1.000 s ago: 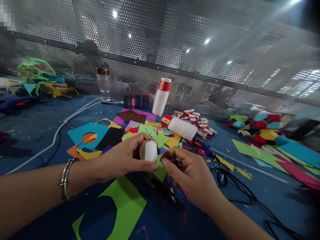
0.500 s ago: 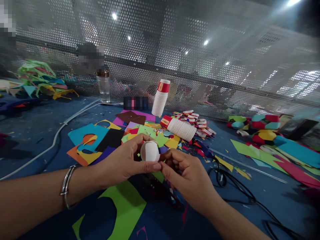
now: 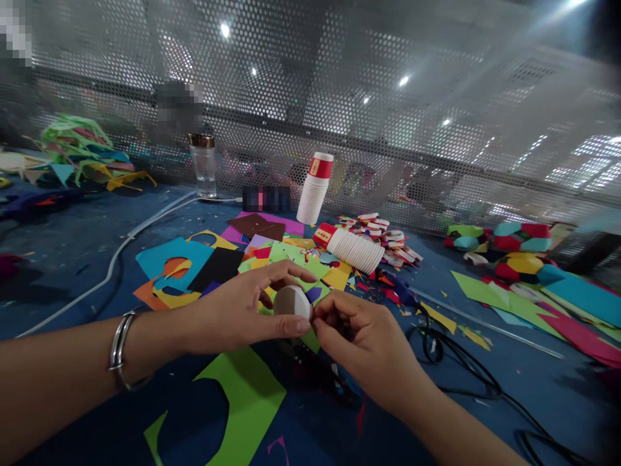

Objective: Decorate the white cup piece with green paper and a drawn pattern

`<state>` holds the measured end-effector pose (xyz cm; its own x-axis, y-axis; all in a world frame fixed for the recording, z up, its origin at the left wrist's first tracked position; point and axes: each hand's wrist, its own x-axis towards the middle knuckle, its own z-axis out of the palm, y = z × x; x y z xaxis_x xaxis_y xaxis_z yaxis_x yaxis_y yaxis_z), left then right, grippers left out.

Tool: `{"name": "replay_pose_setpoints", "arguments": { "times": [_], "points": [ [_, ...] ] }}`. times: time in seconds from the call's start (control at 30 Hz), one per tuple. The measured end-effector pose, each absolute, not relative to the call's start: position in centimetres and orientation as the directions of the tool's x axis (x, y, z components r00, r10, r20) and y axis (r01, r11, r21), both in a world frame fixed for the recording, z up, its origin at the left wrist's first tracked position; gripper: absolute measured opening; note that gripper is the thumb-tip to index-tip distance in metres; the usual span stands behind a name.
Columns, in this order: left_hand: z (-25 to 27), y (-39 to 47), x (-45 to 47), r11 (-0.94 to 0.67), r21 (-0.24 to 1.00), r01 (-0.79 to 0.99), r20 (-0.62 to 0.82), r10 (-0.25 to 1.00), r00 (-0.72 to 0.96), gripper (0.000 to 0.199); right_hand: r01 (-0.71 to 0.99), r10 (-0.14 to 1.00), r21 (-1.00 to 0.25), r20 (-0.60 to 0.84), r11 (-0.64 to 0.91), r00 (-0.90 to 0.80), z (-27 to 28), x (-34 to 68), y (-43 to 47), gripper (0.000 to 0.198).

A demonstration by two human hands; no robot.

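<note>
Gripping round white piece (image 3: 292,304) in left hand (image 3: 245,303), short of far edge of desk (image 3: 72,259) — likely to steady it for right hand (image 3: 361,329) beside — can't tell if pinching.

1. The left hand (image 3: 237,307) is partly hiding the round white piece (image 3: 292,305).
2. The bottom edge is cutting off the green sheet (image 3: 250,391).
3. A dark object (image 3: 341,388) below the right hand (image 3: 366,343) is blurring into shadow.
</note>
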<state>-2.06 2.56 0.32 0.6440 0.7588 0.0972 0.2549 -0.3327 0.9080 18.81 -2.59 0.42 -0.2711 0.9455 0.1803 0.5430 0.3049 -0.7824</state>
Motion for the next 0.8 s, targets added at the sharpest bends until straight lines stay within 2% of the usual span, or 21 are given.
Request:
{"name": "replay_pose_setpoints", "arguments": {
  "times": [0.23,0.33,0.57,0.8],
  "points": [
    [0.0,3.0,-1.0,-0.028,0.999,0.028,0.003,0.768,0.640,0.021,0.544,0.935,-0.780,0.145,0.309,-0.323,0.2,18.7,-2.6,0.011],
    [0.1,3.0,-1.1,0.068,0.998,0.002,-0.054,0.770,0.636,0.018,0.548,0.940,-0.788,0.111,0.281,-0.322,0.1,18.8,-2.5,0.010],
    [0.5,3.4,-2.0,0.027,0.999,0.047,-0.052,0.736,0.675,0.015,0.544,0.949,-0.804,0.079,0.241,-0.304,0.2,19.0,-2.4,0.008],
    [0.5,3.9,-2.9,-0.067,0.995,0.079,-0.019,0.635,0.773,0.027,0.540,0.948,-0.804,0.086,0.249,-0.307,0.2,19.1,-2.3,0.009]
  ]
}}
